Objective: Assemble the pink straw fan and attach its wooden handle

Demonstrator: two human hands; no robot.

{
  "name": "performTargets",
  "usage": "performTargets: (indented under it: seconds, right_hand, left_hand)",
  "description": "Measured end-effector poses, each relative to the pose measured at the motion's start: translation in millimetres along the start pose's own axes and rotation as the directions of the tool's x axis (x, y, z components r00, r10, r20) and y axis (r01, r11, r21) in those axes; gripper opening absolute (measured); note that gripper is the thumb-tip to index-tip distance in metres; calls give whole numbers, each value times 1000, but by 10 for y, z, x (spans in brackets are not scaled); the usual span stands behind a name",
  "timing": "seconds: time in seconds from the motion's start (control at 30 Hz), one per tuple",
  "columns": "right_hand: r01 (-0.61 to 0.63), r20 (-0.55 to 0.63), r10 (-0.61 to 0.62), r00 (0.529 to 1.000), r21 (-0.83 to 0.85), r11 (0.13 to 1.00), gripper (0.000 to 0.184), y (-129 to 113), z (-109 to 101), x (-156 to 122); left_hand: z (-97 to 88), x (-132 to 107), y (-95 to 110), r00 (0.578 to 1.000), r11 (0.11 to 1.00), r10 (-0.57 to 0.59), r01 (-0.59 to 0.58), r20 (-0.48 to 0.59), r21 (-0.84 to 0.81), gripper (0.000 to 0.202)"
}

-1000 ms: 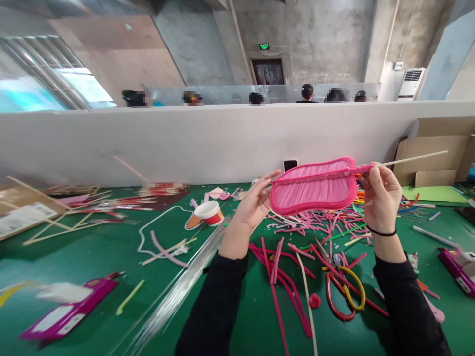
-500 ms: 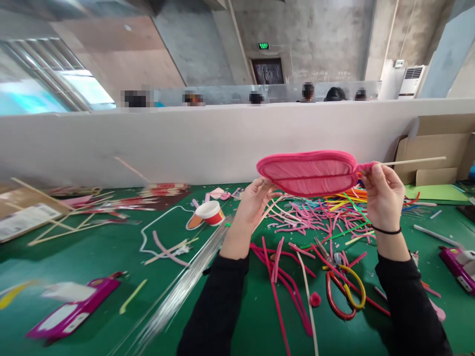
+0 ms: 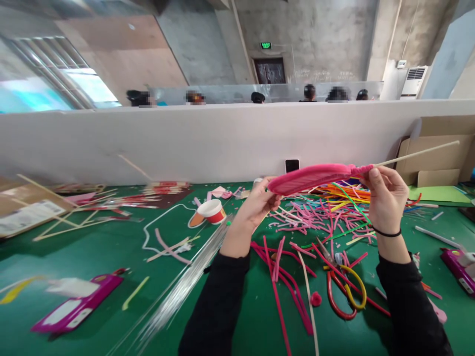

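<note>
A long pink piece shaped like a petal or leaf, made of pipe cleaners [image 3: 315, 179], is held up above the table, now seen nearly edge-on. Its left tip is pinched between the thumb and fingers of my left hand [image 3: 258, 203]. At the other end, my right hand [image 3: 388, 195] grips the wrapped base, from which a thin pale stick [image 3: 419, 153] juts out to the right. Below my hands lie dark pink pipe cleaners [image 3: 273, 287], a small pink coil [image 3: 315, 298] and pliers [image 3: 347, 287] with one red and one yellow handle.
Loose pink strips [image 3: 308, 215] heap behind my hands. Thin clear wires [image 3: 185, 287] lie left of my left arm, near a paper cup [image 3: 213, 211]. Purple devices [image 3: 79, 302] rest at both sides. A white partition [image 3: 166, 143] and a cardboard box [image 3: 438, 153] stand behind.
The pink piece has tilted from showing its broad face to nearly edge-on, and its left end sits lower. The stick points higher to the right. A phone behind it is now uncovered.
</note>
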State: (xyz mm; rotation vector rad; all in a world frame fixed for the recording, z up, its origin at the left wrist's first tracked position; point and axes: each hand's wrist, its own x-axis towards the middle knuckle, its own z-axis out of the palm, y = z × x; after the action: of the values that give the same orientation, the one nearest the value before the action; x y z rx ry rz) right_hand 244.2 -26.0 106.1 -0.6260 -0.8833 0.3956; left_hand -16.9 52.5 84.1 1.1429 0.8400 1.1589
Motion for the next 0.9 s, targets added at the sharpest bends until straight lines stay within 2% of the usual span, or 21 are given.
performTargets:
  seconds: [0.13,0.3,0.53,0.67,0.7,0.77,0.83,0.9]
  right_hand:
    - [2,15,-2,1000,-17,1000,17,-68,11,-16]
    - [-26,9,26,1000,36,999,17,-95,17,8]
    - [-50,-30,50,998,7,999,19,-35,8,13]
    - [-60,-13,60,998,-9,998,18,-2,5,-4]
    - [-62,-2,62,998,-19,998,18,7,10,-14]
    - [-77,34,79,996,-53,996,19,30,38,-47]
    - [-112,92,121,988,-96,989,21,54,91,-98]
    - [-139,164,162,973,-142,980,21,71,162,-166]
  left_hand:
    - [-11,39,-34,994,996,-87,84,60,41,30]
    - [3,18,-20,992,995,-82,76,99,67,31]
    - [-37,-3,5,997,988,42,-52,67,144,31]
    - [-57,51,-34,997,972,38,-54,74,229,29]
    - [-56,67,-47,997,964,63,-71,41,256,30]
    - [-28,69,-59,977,930,195,-157,-85,332,38]
    - [50,-3,-35,911,856,377,-273,-168,438,48]
    - [183,-153,25,877,776,473,-372,-80,510,41]
